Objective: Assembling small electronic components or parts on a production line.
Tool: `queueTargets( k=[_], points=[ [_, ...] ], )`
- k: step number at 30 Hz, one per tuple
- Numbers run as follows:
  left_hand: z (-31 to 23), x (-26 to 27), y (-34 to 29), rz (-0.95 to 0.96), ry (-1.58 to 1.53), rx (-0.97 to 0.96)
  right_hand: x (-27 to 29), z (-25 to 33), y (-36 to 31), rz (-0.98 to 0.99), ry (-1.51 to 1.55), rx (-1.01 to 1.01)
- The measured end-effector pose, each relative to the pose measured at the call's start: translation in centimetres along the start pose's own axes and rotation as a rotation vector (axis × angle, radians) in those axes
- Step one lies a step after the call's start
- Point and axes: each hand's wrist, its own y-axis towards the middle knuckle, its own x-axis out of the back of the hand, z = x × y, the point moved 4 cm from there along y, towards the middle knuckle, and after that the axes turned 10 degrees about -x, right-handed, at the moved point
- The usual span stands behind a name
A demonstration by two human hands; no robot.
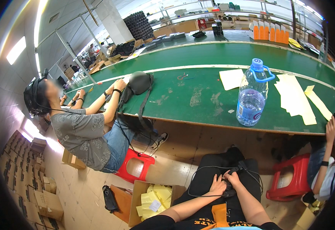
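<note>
**Two hands gripping a small black device on the lap**

Both hands are meeting at lower centre of the frame: the left hand and right hand are curling their fingers around a small black device with a thin cable, resting on dark trousers. It looks light and rigid, best held by its body, not the cable. A labelled water bottle is standing centre right; a cardboard box of yellow sheets is sitting lower left.

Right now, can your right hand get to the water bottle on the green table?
Probably yes. The right hand rests in the lap on a small black device, the bottle stands near the table edge ahead, and nothing lies between; you'd have to let go of the device.
</note>
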Motion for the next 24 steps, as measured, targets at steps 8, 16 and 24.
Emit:
queueTargets(
  k=[8,16,24],
  points=[
    [-0.1,0.3,0.0,0.014,0.020,0.002,0.3,-2.0,1.5,-0.079,-0.068,0.047],
    [0.0,-0.2,0.1,-0.024,0.042,0.010,0.7,-3.2,2.2,-0.185,-0.089,0.006],
    [0.0,-0.5,0.2,-0.025,0.047,0.011,0.7,-2.7,2.0,-0.206,-0.123,0.066]
  ],
)
